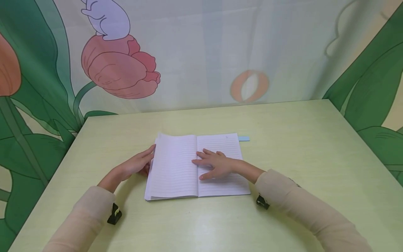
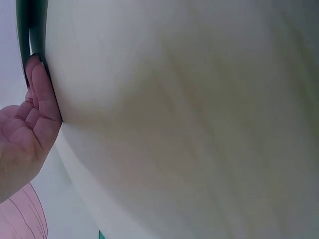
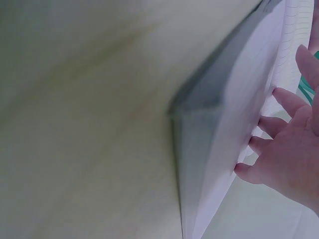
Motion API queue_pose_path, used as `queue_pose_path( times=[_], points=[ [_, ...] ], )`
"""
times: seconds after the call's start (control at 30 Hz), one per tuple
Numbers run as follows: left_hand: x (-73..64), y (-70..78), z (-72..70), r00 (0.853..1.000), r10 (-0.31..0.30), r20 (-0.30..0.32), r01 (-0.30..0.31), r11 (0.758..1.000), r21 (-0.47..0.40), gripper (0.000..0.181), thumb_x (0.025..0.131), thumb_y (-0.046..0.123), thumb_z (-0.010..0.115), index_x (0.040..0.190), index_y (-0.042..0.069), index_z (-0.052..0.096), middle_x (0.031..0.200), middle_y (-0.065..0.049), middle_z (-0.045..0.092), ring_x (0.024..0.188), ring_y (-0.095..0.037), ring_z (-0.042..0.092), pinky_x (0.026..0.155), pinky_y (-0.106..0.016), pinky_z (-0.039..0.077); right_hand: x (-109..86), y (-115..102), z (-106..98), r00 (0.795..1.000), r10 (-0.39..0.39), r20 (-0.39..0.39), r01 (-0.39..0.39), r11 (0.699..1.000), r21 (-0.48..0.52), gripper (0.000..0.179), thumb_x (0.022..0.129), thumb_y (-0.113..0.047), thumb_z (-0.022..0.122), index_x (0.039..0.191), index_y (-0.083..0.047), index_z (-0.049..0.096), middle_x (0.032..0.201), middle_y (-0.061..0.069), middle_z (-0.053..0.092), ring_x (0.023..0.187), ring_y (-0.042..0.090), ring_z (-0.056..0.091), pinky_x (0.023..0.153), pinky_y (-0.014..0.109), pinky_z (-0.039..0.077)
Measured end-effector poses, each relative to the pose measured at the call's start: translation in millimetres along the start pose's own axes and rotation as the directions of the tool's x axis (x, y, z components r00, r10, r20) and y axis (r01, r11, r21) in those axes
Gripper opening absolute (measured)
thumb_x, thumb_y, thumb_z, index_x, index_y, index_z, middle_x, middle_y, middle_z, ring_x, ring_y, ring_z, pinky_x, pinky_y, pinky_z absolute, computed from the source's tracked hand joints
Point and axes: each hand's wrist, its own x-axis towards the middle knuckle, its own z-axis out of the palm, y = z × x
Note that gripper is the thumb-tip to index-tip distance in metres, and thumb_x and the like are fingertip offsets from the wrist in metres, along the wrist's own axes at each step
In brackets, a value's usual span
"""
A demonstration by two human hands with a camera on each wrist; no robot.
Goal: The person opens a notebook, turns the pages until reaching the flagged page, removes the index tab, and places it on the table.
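Note:
A lined notebook [image 1: 176, 164] lies open on the table, both pages showing ruled lines. Spread fingers of my right hand [image 1: 217, 166] rest on the right page, their tips close to the centre fold. In the right wrist view, the fingertips of that hand [image 3: 289, 144] touch the page surface, and the notebook's thick corner [image 3: 199, 124] stands in front. My left hand [image 1: 135, 166] is at the notebook's left edge, fingers against the side of the pages. The left wrist view has that hand [image 2: 32, 119] beside a dark green edge [image 2: 37, 35]; its fingertips are partly hidden.
A light blue tab [image 1: 244, 138] sticks out past the notebook's upper right edge. Pale yellow-green tabletop [image 1: 292, 140] surrounds the notebook. Behind it hangs a printed curtain [image 1: 189, 52] with flowers and leaves. Small black devices [image 1: 114, 214] sit at the wrists.

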Motion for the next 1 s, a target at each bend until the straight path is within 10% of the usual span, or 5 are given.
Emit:
queue_pose_path(
  times=[0.63, 1.0],
  points=[
    [2.4, -0.4, 0.3, 0.999, 0.047, 0.006, -0.047, 0.994, 0.098, 0.077, 0.088, 0.005, 0.056, 0.147, 0.012, 0.008, 0.072, -0.007, 0.044, 0.063, -0.019, 0.044, 0.062, -0.029, 0.039, -3.8, 2.2, -2.7, 1.000, 0.000, -0.023, 0.000, 1.000, -0.002, 0.064, 0.088, -0.037, 0.056, 0.142, -0.011, 0.032, 0.149, 0.014, 0.015, 0.137, 0.032, 0.003, 0.102, 0.059, 0.006],
    [2.8, -0.7, 0.8, 0.999, 0.045, 0.008, -0.046, 0.993, 0.110, 0.076, 0.088, 0.005, 0.056, 0.147, 0.010, 0.008, 0.074, -0.008, 0.046, 0.064, -0.018, 0.045, 0.062, -0.028, 0.040, -18.1, 37.7, -16.1, 0.976, 0.175, -0.128, -0.185, 0.980, -0.070, 0.071, 0.088, -0.040, 0.055, 0.143, -0.005, 0.028, 0.149, 0.017, 0.013, 0.136, 0.034, 0.005, 0.099, 0.063, 0.007]
  ],
)
